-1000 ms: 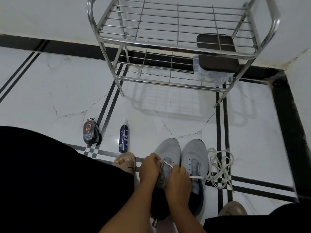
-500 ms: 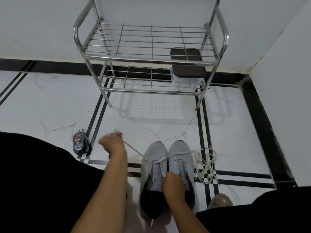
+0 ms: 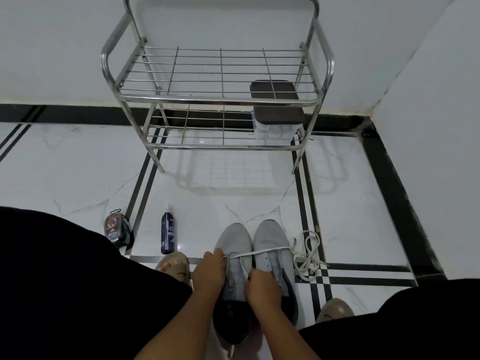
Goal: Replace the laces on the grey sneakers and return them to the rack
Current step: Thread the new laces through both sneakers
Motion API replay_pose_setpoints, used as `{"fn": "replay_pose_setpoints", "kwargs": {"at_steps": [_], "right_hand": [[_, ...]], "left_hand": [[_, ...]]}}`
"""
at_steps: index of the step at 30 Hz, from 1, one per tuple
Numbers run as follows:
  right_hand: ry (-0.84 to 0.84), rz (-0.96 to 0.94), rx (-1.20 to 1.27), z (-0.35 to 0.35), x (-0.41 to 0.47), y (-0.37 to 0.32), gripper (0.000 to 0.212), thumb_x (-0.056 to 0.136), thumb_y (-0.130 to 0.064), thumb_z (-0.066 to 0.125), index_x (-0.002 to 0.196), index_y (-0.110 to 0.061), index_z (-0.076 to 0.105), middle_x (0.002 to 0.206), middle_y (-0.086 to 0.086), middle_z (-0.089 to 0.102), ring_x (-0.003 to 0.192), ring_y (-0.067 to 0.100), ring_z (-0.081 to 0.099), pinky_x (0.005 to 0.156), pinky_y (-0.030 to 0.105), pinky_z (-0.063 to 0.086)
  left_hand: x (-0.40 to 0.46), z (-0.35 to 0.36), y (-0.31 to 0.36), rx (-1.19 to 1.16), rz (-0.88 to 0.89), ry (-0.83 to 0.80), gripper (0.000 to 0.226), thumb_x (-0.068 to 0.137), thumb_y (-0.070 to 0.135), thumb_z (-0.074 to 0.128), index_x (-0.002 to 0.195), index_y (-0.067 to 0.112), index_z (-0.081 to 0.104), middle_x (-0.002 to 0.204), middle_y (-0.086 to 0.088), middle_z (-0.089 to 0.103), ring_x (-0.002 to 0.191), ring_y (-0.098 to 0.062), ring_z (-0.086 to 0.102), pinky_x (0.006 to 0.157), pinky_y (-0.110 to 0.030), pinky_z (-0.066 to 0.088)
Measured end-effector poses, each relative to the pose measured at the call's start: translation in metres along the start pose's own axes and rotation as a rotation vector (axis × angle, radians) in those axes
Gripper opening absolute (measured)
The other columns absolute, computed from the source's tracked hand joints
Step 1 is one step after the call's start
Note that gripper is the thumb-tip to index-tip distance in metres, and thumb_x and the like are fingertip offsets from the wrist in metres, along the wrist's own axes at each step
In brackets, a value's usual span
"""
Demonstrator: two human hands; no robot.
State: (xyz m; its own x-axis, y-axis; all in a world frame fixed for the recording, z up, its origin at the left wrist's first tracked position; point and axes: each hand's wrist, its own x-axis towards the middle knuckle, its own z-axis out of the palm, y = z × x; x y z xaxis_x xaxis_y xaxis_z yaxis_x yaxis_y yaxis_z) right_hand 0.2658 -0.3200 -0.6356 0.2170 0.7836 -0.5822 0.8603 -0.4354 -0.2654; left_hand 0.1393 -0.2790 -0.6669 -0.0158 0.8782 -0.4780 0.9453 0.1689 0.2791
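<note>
Head view: white marble floor [image 3: 78, 178], black inlay, corner walls [image 3: 428, 113]

Bare floor [image 3: 233, 198] lies open between the grey sneakers [image 3: 252, 253] and the far rack [image 3: 218, 100]. A loose lace pile [image 3: 307, 255] crowds the sneakers' right; a dark bottle [image 3: 167, 236] and a shoe-polish case [image 3: 115, 227] stand to their left. The rack's upper shelf is open, its lower right blocked by a lidded box [image 3: 276, 110].

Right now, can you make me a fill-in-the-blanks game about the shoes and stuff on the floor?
1. Both hands work on the ____ grey fabric sneaker.
2. The loose white lace pile lies on the ____.
3. The dark blue spray bottle stands on the sneakers' ____ side.

Missing words: left; floor; left
</note>
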Motion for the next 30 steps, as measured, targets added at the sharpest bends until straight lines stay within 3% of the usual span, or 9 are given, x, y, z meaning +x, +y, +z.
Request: {"fn": "replay_pose_setpoints", "kwargs": {"at_steps": [4, 8, 10, 13, 16, 19, 21, 24, 30], "right_hand": [[-0.009, 0.026, 0.047, 0.001, 0.003, 0.003, 0.024, 0.095, -0.020, 0.049, 0.111, -0.013, 0.065, 0.111, 0.006, 0.066, 0.101, 0.022, 0.063, 0.077, 0.028, 0.050], [-0.039, 0.076, 0.089, 0.000, 0.007, 0.006, 0.025, 0.092, -0.018, 0.049, 0.109, -0.014, 0.067, 0.109, 0.007, 0.067, 0.099, 0.024, 0.064, 0.074, 0.028, 0.050], [-0.043, 0.083, 0.091, 0.000, 0.008, 0.007, 0.025, 0.092, -0.018, 0.048, 0.108, -0.015, 0.067, 0.109, 0.007, 0.067, 0.099, 0.024, 0.064, 0.072, 0.028, 0.050], [-0.038, 0.089, 0.084, 0.001, 0.009, 0.005, 0.026, 0.093, -0.021, 0.049, 0.111, -0.016, 0.066, 0.111, 0.007, 0.066, 0.102, 0.025, 0.063, 0.074, 0.028, 0.049], [-0.040, 0.091, 0.077, 0.002, 0.010, 0.005, 0.027, 0.093, -0.025, 0.049, 0.112, -0.016, 0.065, 0.111, 0.007, 0.066, 0.101, 0.025, 0.063, 0.077, 0.030, 0.052], [-0.035, 0.085, 0.059, 0.003, 0.011, 0.005, 0.028, 0.093, -0.025, 0.049, 0.115, -0.017, 0.065, 0.114, 0.006, 0.066, 0.104, 0.025, 0.062, 0.078, 0.030, 0.051], [-0.031, 0.080, 0.055, 0.003, 0.012, 0.006, 0.028, 0.094, -0.025, 0.049, 0.116, -0.017, 0.064, 0.116, 0.006, 0.065, 0.107, 0.025, 0.061, 0.080, 0.030, 0.050], [-0.024, 0.078, 0.059, 0.004, 0.012, 0.007, 0.028, 0.093, -0.024, 0.049, 0.115, -0.017, 0.065, 0.115, 0.007, 0.065, 0.107, 0.025, 0.061, 0.080, 0.030, 0.050], [-0.032, 0.082, 0.093, 0.005, 0.012, 0.008, 0.027, 0.091, -0.021, 0.049, 0.111, -0.017, 0.067, 0.110, 0.008, 0.067, 0.102, 0.026, 0.063, 0.075, 0.028, 0.049]], "left_hand": [[0.009, -0.024, 0.005, -0.244, -0.141, 0.129, 0.018, 0.095, 0.017, 0.038, 0.096, 0.013, 0.056, 0.099, -0.008, 0.061, 0.092, -0.029, 0.060, 0.075, -0.034, 0.046], [0.029, -0.065, -0.010, -1.110, -0.646, 0.524, 0.020, 0.097, 0.017, 0.032, 0.097, 0.011, 0.051, 0.103, -0.018, 0.066, 0.092, -0.034, 0.062, 0.083, -0.041, 0.049], [0.043, -0.083, -0.027, -1.369, -0.750, 0.556, 0.019, 0.094, 0.014, 0.034, 0.089, 0.011, 0.052, 0.119, -0.025, 0.061, 0.105, -0.039, 0.061, 0.092, -0.046, 0.049], [0.046, -0.089, -0.033, -1.223, -0.812, 0.587, 0.034, 0.098, 0.015, 0.035, 0.126, -0.003, 0.042, 0.132, -0.027, 0.049, 0.116, -0.042, 0.053, 0.097, -0.047, 0.045], [0.024, -0.069, -0.012, -0.780, -0.623, 0.510, 0.052, 0.095, 0.021, 0.047, 0.142, 0.014, 0.025, 0.142, -0.020, 0.037, 0.117, -0.041, 0.051, 0.096, -0.051, 0.042], [0.013, -0.027, -0.004, -0.050, -0.264, 0.352, 0.047, 0.095, 0.033, 0.049, 0.141, 0.031, 0.039, 0.156, -0.010, 0.019, 0.137, -0.032, 0.032, 0.106, -0.051, 0.034], [0.009, -0.008, 0.001, 0.170, -0.055, 0.198, 0.034, 0.096, 0.041, 0.042, 0.127, 0.034, 0.053, 0.148, -0.001, 0.038, 0.139, -0.025, 0.030, 0.109, -0.043, 0.029], [0.006, 0.002, 0.000, 0.128, -0.027, 0.084, 0.028, 0.097, 0.037, 0.039, 0.112, 0.024, 0.058, 0.119, -0.002, 0.061, 0.113, -0.025, 0.056, 0.093, -0.036, 0.042], [0.018, -0.007, -0.012, -0.472, -0.345, 0.037, 0.009, 0.091, 0.019, 0.046, 0.087, 0.015, 0.052, 0.090, -0.009, 0.063, 0.086, -0.029, 0.060, 0.073, -0.033, 0.051]]}}
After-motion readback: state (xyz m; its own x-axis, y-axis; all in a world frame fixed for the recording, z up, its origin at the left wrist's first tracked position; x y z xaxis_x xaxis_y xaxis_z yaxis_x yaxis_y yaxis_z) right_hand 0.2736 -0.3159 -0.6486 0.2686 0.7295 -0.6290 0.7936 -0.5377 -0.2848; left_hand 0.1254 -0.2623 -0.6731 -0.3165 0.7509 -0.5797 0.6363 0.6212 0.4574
